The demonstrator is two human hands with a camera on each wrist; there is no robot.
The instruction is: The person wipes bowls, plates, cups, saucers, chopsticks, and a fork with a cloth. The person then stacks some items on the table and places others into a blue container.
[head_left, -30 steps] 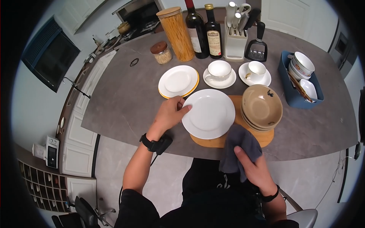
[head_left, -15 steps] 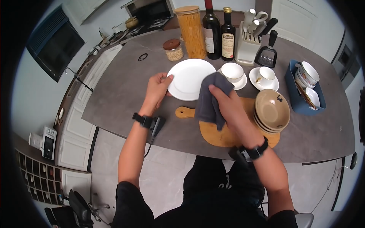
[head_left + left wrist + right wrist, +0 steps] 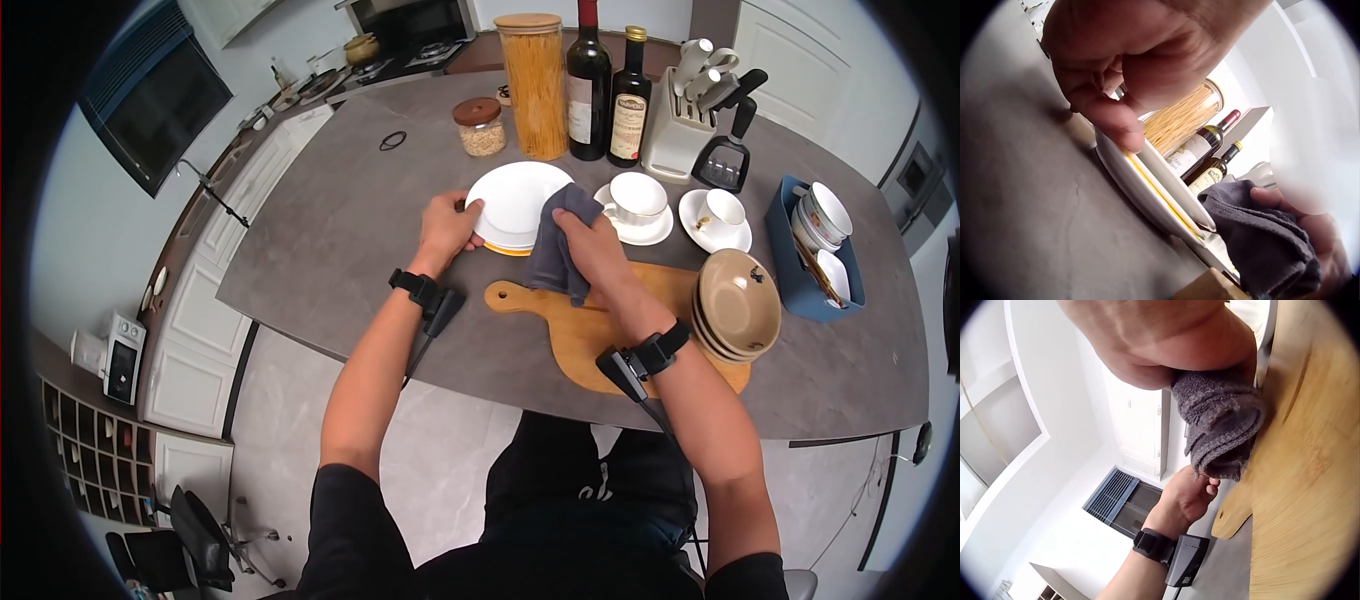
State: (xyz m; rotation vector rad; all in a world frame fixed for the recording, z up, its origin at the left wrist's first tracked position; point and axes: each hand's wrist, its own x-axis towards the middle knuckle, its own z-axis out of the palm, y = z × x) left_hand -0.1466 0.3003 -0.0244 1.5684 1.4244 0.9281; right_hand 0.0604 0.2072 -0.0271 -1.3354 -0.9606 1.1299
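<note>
This is a kitchen, most likely in a home: a stove (image 3: 405, 68) with a pot (image 3: 362, 48) beside it stands at the back, and a faucet (image 3: 207, 187) rises from a counter above white cupboards (image 3: 192, 300). What looks like a microwave (image 3: 124, 360) sits farther along. The large grey table (image 3: 330, 220) bears a knife block (image 3: 675, 140), a jar of pasta (image 3: 533, 95), bottles (image 3: 588, 100), cups (image 3: 637, 198) and bowls (image 3: 738, 300).

No lettering can be read with certainty. On the far side, the tall red-topped bottle (image 3: 590, 85) and the gold-capped bottle (image 3: 630, 88) to its right bear labels (image 3: 628, 122) too small to decipher; the near black trousers (image 3: 560, 470) carry an illegible white mark (image 3: 597, 484).
</note>
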